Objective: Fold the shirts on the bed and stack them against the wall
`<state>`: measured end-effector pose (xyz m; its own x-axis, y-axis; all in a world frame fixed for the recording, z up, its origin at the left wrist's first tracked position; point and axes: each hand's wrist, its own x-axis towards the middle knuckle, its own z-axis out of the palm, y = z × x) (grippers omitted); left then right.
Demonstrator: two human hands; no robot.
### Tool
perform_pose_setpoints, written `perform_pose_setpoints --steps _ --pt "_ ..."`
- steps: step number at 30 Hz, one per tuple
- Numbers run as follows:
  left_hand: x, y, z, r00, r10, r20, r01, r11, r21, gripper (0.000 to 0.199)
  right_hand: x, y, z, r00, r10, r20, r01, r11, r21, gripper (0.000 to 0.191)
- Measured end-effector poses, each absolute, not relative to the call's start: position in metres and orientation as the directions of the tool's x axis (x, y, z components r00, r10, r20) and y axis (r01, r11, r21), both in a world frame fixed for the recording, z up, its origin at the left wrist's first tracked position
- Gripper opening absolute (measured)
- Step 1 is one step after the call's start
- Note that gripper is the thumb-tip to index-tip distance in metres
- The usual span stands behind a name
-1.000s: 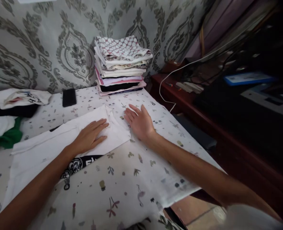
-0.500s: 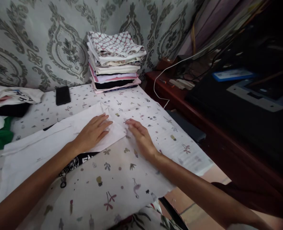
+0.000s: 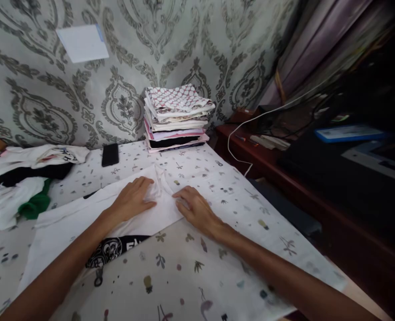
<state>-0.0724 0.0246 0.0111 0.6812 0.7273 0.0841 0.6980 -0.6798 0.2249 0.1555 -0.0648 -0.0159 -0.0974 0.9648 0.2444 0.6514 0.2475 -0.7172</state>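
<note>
A white T-shirt (image 3: 70,223) with a black printed patch (image 3: 117,247) lies partly folded on the patterned sheet before me. My left hand (image 3: 135,198) rests on its upper part, thumb spread from the fingers, with bunched cloth beside the fingertips. At the shirt's right end, my right hand (image 3: 195,209) has bent fingers and thumb drawn close together on the cloth edge. A crease runs from the shirt's far corner down to those fingertips.
Behind stands a stack of folded clothes (image 3: 177,120) against the patterned wall. A black phone (image 3: 110,154) lies left of it. Loose clothes (image 3: 33,165) are heaped at far left. A dark red wooden desk (image 3: 267,165) with a white cable (image 3: 230,142) borders the right side.
The view has tilted up, showing more wall. My right hand has come onto the shirt's right end and its fingers have closed in. Cloth near my left fingers is more bunched.
</note>
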Motion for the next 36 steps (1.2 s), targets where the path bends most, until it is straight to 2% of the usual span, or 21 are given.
perform_pose_setpoints --steps 3,9,12,16,21,25,29,36 --pt "-0.081 0.024 0.011 0.663 0.742 0.1 0.715 -0.667 0.21 0.021 0.151 -0.025 -0.016 -0.146 0.958 0.246 0.689 0.276 -0.67 0.027" --pt "-0.083 0.035 0.02 0.466 0.835 0.292 0.759 -0.547 0.354 0.022 0.134 0.047 -0.019 -0.222 0.95 0.219 0.8 0.306 -0.517 0.037" --pt "-0.082 0.035 0.031 0.456 0.822 0.341 0.725 -0.565 0.393 0.021 0.131 0.066 -0.023 -0.223 0.96 0.169 0.848 0.277 -0.452 0.036" --pt "-0.082 0.022 0.037 0.461 0.824 0.328 0.705 -0.565 0.428 0.02 0.136 0.08 -0.031 -0.214 0.96 0.179 0.849 0.273 -0.453 0.036" --pt "-0.082 0.015 0.037 0.368 0.865 0.341 0.726 -0.496 0.476 0.019 0.144 0.082 -0.036 -0.214 0.936 0.28 0.785 0.335 -0.521 0.033" --pt "-0.084 0.019 0.039 0.345 0.878 0.332 0.711 -0.476 0.518 0.019 0.145 0.082 -0.035 -0.271 0.923 0.274 0.808 0.372 -0.456 0.029" --pt "-0.087 0.013 0.035 0.445 0.83 0.335 0.689 -0.557 0.464 0.02 0.144 0.085 -0.032 -0.265 0.942 0.206 0.853 0.329 -0.405 0.032" --pt "-0.091 -0.004 0.015 0.666 0.645 0.375 0.577 -0.764 0.289 0.025 0.145 0.093 -0.035 -0.238 0.953 0.187 0.852 0.297 -0.432 0.031"
